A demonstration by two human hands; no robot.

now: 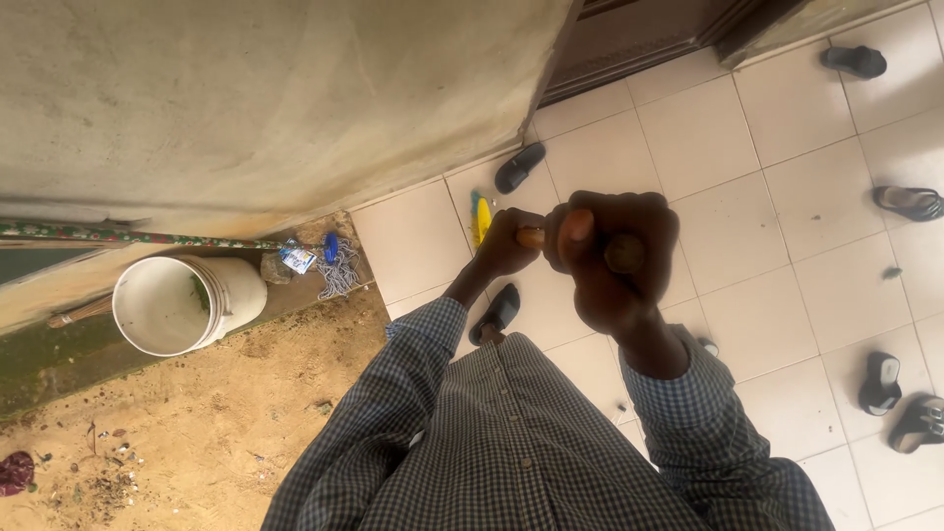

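- A small dark red scrap is lying on the sandy ground at the far left edge.
- A long thin rod with a speckled pattern is lying along the foot of the rough, stained plaster wall.
- A round white plastic bucket is standing just below that rod, its open mouth tilted toward the camera, with a few green bits showing inside.
- A small blue-and-white packet, a blue plastic piece and a tangle of pale string are lying together just right of the bucket, at the corner of the cream floor tiles.
- The person's left hand is closing around the lower stretch of a brown wooden stick handle, gripping it tightly.
- A yellow and blue head is showing on the tiles just beyond the left hand; whether it belongs to the handle is hard to tell.
- Two dark slippers are lying on the tiles, one above the left hand near the wall, the other below the forearm.
- The right hand is wrapping around the upper end of the same handle, fingers curled shut, with the rounded tip showing past the fist.
- Both sleeves belong to a blue-and-white checked shirt filling the lower middle of the view.
- More dark sandals are lying scattered over the tiles at the right, well apart from the hands.
- A dark door frame is standing at the top, right of the wall.
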